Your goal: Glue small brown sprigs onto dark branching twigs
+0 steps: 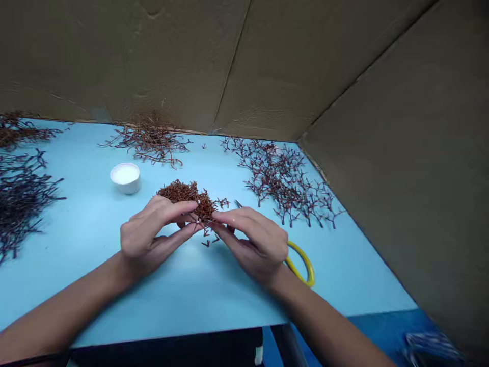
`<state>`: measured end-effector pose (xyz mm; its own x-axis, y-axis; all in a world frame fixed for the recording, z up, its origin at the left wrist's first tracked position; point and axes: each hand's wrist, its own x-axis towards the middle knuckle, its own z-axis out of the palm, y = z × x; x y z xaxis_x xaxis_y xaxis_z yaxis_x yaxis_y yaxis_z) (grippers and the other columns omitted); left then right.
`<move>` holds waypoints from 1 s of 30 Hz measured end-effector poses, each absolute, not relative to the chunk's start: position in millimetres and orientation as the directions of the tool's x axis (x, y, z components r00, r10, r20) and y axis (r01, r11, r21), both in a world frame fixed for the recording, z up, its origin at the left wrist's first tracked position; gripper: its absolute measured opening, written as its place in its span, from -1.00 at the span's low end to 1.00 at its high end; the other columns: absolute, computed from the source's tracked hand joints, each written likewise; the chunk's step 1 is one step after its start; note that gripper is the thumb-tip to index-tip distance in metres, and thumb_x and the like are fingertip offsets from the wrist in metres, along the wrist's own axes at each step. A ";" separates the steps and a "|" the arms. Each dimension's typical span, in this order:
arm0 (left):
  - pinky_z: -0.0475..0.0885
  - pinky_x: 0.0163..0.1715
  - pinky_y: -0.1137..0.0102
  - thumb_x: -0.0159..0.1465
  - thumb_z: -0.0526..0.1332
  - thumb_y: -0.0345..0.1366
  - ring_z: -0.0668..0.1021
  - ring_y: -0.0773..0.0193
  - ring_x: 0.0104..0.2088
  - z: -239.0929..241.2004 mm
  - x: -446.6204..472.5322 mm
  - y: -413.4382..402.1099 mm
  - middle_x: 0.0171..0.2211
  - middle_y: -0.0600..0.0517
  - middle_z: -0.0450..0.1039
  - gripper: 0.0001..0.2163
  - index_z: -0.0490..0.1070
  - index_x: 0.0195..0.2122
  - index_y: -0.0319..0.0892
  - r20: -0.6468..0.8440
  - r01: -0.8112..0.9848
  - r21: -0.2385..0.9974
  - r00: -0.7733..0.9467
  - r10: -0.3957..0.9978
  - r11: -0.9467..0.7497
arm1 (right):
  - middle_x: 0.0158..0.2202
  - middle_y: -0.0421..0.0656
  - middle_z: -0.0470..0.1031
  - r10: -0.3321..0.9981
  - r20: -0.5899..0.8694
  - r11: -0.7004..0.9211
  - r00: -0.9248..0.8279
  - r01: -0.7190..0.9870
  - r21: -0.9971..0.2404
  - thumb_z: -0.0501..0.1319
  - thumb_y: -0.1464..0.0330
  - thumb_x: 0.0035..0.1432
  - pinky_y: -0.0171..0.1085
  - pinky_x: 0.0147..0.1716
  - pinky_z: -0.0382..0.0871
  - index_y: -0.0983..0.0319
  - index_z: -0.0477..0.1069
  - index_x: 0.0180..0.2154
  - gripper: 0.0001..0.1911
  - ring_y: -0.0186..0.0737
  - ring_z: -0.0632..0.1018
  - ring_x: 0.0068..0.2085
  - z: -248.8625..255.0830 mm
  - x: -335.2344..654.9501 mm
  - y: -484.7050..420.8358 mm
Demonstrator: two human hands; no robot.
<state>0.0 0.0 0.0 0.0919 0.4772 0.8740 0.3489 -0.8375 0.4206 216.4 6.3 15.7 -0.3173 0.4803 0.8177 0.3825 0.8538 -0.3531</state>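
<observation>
My left hand (155, 232) and my right hand (254, 239) meet at the near edge of a heap of small reddish-brown, twig-like pieces (181, 190). The left thumb and forefinger close on what looks like one small brown piece (198, 222). My right thumb and forefinger are pinched a little to the right; what they hold is too small to make out. Several loose forked pieces (206, 243) lie just below the fingertips. Partly under my right hand is a yellow-handled tool (306, 265), with a dark tip showing beyond the knuckles.
A small white cup (126, 177) with white contents stands behind my left hand. Branched dark-red twigs (280, 176) spread at the back right. Thin brown strands (151, 140) lie at the back, dark twigs (23, 199) at the left. Cardboard walls (183, 61) border the light-blue table (179, 311).
</observation>
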 end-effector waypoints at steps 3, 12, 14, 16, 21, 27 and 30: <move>0.55 -0.36 0.35 0.24 0.52 -0.50 0.67 0.31 -0.38 2.9 1.9 0.6 -0.32 0.08 0.68 -0.46 0.53 0.24 -0.10 0.857 0.347 0.448 0.096 0.507 -0.824 | -0.22 -0.13 0.68 0.551 0.771 0.828 -0.319 0.329 -0.455 0.43 0.62 0.24 -0.30 -0.32 0.61 0.15 0.64 0.02 -0.62 -0.26 0.69 -0.27 16.6 217.4 6.4; 0.49 -0.33 0.30 0.25 0.49 -0.55 0.64 0.29 -0.38 5.7 -1.9 3.7 -0.29 -0.03 0.69 -0.70 0.61 -0.02 -0.24 0.850 0.270 0.419 0.220 0.479 -0.867 | -0.25 -0.17 0.58 0.694 0.611 0.707 -0.380 0.204 -0.677 0.37 0.56 0.33 -0.30 -0.32 0.55 0.10 0.68 0.02 -0.67 -0.29 0.62 -0.27 16.9 219.7 10.4; 0.48 -0.33 0.32 0.25 0.49 -0.55 0.63 0.31 -0.40 6.8 -1.8 3.1 -0.31 -0.01 0.68 -0.74 0.61 -0.06 -0.24 0.846 0.285 0.422 0.217 0.486 -0.861 | -0.25 -0.17 0.58 0.708 0.596 0.692 -0.379 0.199 -0.694 0.37 0.55 0.34 -0.29 -0.30 0.55 0.09 0.69 0.01 -0.69 -0.29 0.63 -0.27 16.5 219.6 10.8; 0.47 -0.34 0.34 0.26 0.49 -0.54 0.62 0.33 -0.41 8.1 -1.0 2.2 -0.31 0.00 0.68 -0.76 0.60 -0.07 -0.24 0.845 0.310 0.421 0.208 0.493 -0.853 | -0.25 -0.17 0.57 0.712 0.592 0.686 -0.376 0.197 -0.700 0.37 0.53 0.34 -0.28 -0.30 0.54 0.10 0.69 0.01 -0.70 -0.29 0.62 -0.26 16.3 219.4 11.0; 0.45 -0.35 0.35 0.27 0.46 -0.58 0.60 0.34 -0.42 9.6 0.3 0.7 -0.32 0.01 0.67 -0.75 0.57 -0.06 -0.25 0.849 0.335 0.407 0.204 0.487 -0.850 | -0.25 -0.18 0.58 0.719 0.584 0.678 -0.376 0.194 -0.709 0.38 0.55 0.33 -0.29 -0.31 0.51 0.11 0.69 0.01 -0.70 -0.30 0.61 -0.27 17.2 218.4 11.4; 0.47 -0.31 0.35 0.28 0.44 -0.59 0.59 0.32 -0.37 8.8 -2.6 0.9 -0.30 -0.05 0.67 -0.75 0.56 -0.04 -0.30 0.851 0.365 0.359 0.251 0.462 -0.859 | -0.25 -0.18 0.59 0.735 0.559 0.653 -0.384 0.175 -0.737 0.39 0.55 0.31 -0.29 -0.33 0.50 0.10 0.70 0.01 -0.68 -0.31 0.61 -0.29 18.8 218.3 10.9; 0.48 -0.29 0.33 0.30 0.44 -0.57 0.60 0.31 -0.35 9.7 -4.0 1.7 -0.29 -0.05 0.68 -0.75 0.56 -0.02 -0.28 0.849 0.375 0.347 0.264 0.458 -0.860 | -0.24 -0.17 0.60 0.731 0.558 0.654 -0.394 0.170 -0.737 0.39 0.56 0.31 -0.30 -0.33 0.50 0.08 0.69 0.03 -0.66 -0.30 0.62 -0.27 18.5 218.7 10.7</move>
